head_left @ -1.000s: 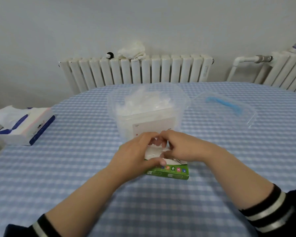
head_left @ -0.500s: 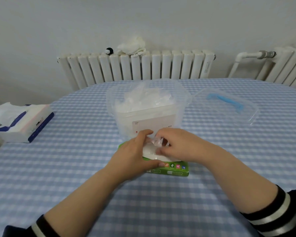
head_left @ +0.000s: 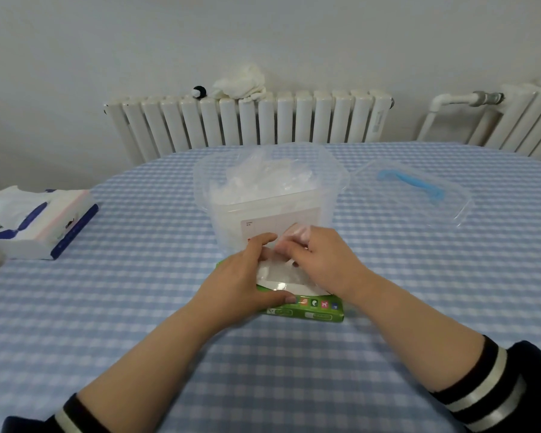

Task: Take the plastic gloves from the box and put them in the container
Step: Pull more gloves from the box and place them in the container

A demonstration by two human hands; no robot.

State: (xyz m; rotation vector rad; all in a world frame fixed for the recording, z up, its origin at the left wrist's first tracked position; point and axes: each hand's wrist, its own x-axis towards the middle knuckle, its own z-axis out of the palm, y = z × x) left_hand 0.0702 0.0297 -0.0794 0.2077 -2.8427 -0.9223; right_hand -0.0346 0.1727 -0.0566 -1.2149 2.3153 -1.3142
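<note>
The green box (head_left: 306, 310) lies on the blue checked tablecloth (head_left: 107, 307), just before the clear container (head_left: 269, 195) heaped with gloves (head_left: 263, 182). The left hand (head_left: 241, 285) grips the box; the right hand (head_left: 322, 260) pinches a glove (head_left: 294, 234) above it. Lid (head_left: 419, 192) right, tissues (head_left: 35, 223) left, radiators (head_left: 247, 123) behind.

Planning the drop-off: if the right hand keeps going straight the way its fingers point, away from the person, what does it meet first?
Most likely the near wall of the clear container, just beyond the right hand, which pinches a plastic glove over the green box. Depth is unclear from this view.
</note>
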